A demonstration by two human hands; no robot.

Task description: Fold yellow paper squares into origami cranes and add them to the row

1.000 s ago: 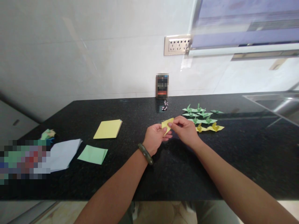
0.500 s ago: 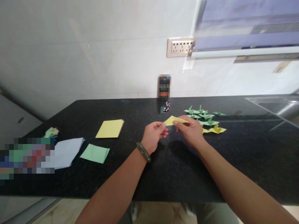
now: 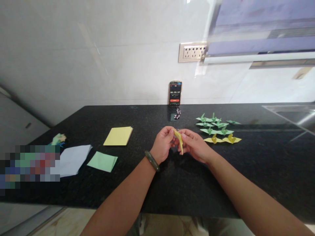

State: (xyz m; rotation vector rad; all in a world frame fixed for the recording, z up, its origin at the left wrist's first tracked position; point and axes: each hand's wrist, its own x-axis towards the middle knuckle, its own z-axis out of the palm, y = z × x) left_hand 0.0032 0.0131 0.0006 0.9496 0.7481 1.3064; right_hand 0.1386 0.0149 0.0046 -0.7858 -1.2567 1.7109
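A folded piece of yellow paper (image 3: 178, 137) is pinched between both hands above the black countertop, seen nearly edge-on. My left hand (image 3: 164, 144), with a dark bangle at its wrist, grips the upper left end between thumb and fingers. On the other side, my right hand (image 3: 193, 144) presses its thumb against the paper; the fingers behind are partly hidden. Just right of my right hand lie two yellow paper cranes (image 3: 231, 138). Several green paper cranes (image 3: 210, 131) sit in rows behind them.
A stack of yellow paper squares (image 3: 118, 136) and green paper sheets (image 3: 103, 161) lie to the left, beside white paper (image 3: 75, 160). A phone showing a timer (image 3: 175, 93) leans on the wall, its beaded strap (image 3: 177, 113) on the counter. A sink (image 3: 295, 116) is at far right.
The yellow paper has turned from a wide, flat triangle to a narrow, nearly upright shape. My hands have come closer together around it.
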